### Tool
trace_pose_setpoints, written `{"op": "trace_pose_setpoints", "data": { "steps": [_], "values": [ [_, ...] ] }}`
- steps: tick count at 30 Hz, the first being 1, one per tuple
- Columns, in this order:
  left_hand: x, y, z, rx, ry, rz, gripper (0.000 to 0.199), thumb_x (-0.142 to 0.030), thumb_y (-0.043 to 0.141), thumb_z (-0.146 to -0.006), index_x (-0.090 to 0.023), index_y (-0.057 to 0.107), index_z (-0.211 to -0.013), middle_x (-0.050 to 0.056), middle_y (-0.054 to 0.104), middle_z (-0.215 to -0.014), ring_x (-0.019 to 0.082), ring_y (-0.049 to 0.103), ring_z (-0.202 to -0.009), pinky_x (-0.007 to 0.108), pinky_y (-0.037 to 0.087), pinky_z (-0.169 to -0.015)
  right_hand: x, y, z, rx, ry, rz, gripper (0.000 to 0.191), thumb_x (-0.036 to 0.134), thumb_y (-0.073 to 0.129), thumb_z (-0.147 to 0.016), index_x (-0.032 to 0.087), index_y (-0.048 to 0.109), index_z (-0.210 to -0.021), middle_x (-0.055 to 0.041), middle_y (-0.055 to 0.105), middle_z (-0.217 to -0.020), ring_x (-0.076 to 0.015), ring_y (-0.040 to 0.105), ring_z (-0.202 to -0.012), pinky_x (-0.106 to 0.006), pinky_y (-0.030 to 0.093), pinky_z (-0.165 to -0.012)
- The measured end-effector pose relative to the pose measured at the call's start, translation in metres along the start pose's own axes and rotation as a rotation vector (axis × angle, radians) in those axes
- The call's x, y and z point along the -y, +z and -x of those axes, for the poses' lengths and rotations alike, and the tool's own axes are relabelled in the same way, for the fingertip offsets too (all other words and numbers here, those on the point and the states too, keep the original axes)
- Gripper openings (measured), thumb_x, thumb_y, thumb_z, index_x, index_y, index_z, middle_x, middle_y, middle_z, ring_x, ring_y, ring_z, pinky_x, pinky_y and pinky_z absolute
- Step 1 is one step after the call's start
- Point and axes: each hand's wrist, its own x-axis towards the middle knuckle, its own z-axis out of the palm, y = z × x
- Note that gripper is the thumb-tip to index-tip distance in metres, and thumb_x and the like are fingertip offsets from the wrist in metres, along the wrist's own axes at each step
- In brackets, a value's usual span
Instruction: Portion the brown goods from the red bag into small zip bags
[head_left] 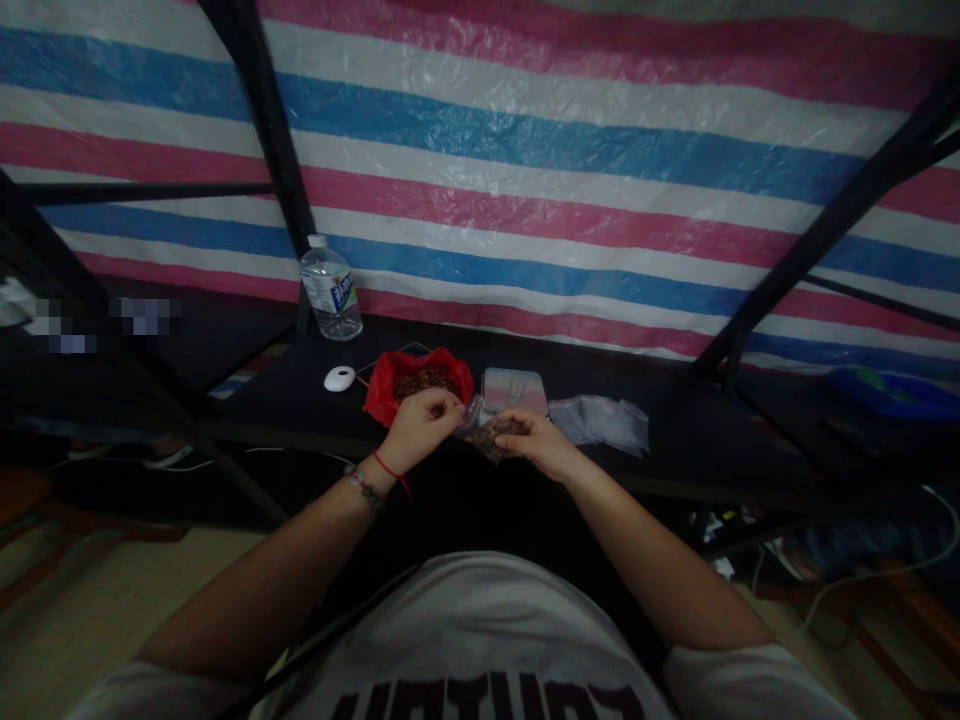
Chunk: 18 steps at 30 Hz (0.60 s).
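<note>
- Left grip (424,424) pinches the clear upper edge of a small plastic bag (481,430).
- Right grip (541,440) is closed on the same bag's lower part, filled with brown bits (491,449), so it hangs between both grips, by the near edge of the table (697,415).
- Just beyond the left grip, a red bag (380,387) gapes open, brown pieces (429,379) inside.
- Beyond the right grip lies a pale flat box (517,384).
- Right of that grip, flat clear bags (600,421) overlap.
- Farther left of the left grip: a white rounded object (340,379), then an upright bottle (331,292).
</note>
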Motion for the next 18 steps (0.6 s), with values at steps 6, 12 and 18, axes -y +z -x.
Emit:
{"op": "trace_pose_setpoints", "data": {
  "steps": [6, 12, 18],
  "values": [
    [-0.004, -0.006, -0.001, -0.021, 0.174, -0.125, 0.019, -0.034, 0.061, -0.083, -0.018, 0.067, -0.075, 0.004, 0.067, -0.077, 0.016, 0.06, -0.074, 0.028, 0.047, -0.072, -0.004, 0.009, -0.003, -0.127, 0.055, -0.089, 0.04, 0.031, 0.083, -0.058, 0.018, 0.068, -0.093, -0.0009, 0.07, -0.081, -0.0136, 0.065, -0.068, -0.025, 0.053, -0.061],
    [0.005, 0.001, -0.001, 0.096, 0.011, -0.002, 0.025, -0.039, 0.057, -0.085, -0.019, 0.071, -0.084, 0.005, 0.073, -0.086, 0.019, 0.066, -0.082, 0.031, 0.051, -0.08, -0.006, 0.016, -0.003, -0.205, 0.012, -0.214, 0.041, 0.026, 0.084, -0.056, 0.022, 0.068, -0.094, -0.0002, 0.07, -0.088, -0.0143, 0.066, -0.075, -0.025, 0.054, -0.065],
    [0.005, -0.003, -0.006, 0.03, -0.102, 0.243, 0.033, -0.045, 0.056, -0.084, -0.016, 0.07, -0.088, 0.009, 0.073, -0.099, 0.022, 0.066, -0.093, 0.034, 0.051, -0.087, -0.005, 0.023, -0.01, -0.215, 0.027, -0.282, 0.041, 0.031, 0.082, -0.059, 0.023, 0.066, -0.096, -0.0011, 0.068, -0.096, -0.0138, 0.065, -0.075, -0.023, 0.054, -0.057]
  ]
}}
